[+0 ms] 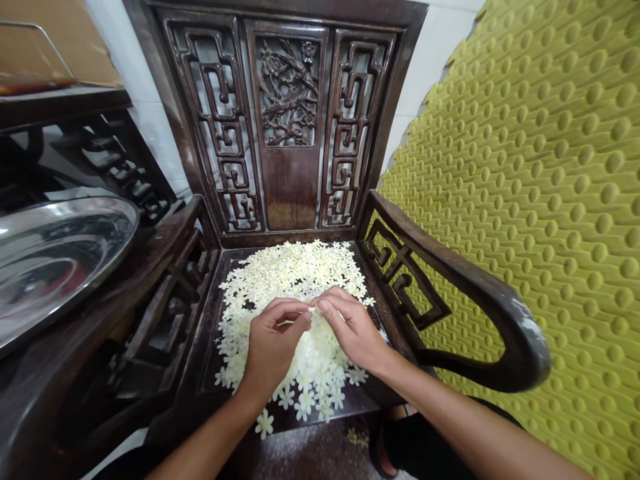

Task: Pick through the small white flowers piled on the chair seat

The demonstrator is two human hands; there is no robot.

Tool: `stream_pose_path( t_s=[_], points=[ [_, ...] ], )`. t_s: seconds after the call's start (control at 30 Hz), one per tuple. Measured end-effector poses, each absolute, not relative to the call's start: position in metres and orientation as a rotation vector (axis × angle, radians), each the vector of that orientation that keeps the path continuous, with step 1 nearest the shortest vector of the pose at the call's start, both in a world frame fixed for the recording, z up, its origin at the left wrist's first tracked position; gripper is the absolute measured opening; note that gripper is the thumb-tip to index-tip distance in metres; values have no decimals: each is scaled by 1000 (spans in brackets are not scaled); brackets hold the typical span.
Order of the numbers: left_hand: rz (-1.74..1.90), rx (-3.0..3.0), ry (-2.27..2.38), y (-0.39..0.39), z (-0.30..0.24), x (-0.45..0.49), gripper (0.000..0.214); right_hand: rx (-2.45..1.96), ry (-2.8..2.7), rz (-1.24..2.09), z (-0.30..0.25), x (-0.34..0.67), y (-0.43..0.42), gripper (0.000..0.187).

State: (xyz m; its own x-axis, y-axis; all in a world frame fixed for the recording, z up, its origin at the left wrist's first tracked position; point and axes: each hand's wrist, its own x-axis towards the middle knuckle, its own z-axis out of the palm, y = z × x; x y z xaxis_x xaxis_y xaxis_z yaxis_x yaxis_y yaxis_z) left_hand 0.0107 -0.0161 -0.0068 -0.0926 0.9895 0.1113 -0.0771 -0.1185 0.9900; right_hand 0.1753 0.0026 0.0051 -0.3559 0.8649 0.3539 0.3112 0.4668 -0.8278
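A broad pile of small white-and-yellow flowers (300, 263) covers most of the dark wooden chair seat (360, 400). Above the middle of the pile, my left hand (277, 333) and my right hand (353, 327) meet at the fingertips. The left thumb and forefinger are pinched together, and a small whitish bit, which looks like part of a flower, shows between the two hands. My right fingers are closed around the same spot, with the thumb on top. Exactly what each fingertip grips is partly hidden.
Carved armrests flank the seat, the right armrest (450, 267) curving toward me. A round metal tray (115, 227) rests at the left. Behind stands the carved chair back (290, 187). A yellow-green bumpy foam sheet (550, 167) leans along the right side.
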Motion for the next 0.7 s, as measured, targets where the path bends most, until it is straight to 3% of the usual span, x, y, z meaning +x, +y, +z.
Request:
stream_pose_path(
  t_s=[0.17, 0.7],
  points=[
    [1462, 1316, 1216, -16, -4, 10, 4, -994, -1741, 1070, 1, 174, 4, 37],
    [1536, 1718, 1211, -18, 3, 7, 17, -897, -1105, 1762, -5, 168, 7, 28]
  ],
)
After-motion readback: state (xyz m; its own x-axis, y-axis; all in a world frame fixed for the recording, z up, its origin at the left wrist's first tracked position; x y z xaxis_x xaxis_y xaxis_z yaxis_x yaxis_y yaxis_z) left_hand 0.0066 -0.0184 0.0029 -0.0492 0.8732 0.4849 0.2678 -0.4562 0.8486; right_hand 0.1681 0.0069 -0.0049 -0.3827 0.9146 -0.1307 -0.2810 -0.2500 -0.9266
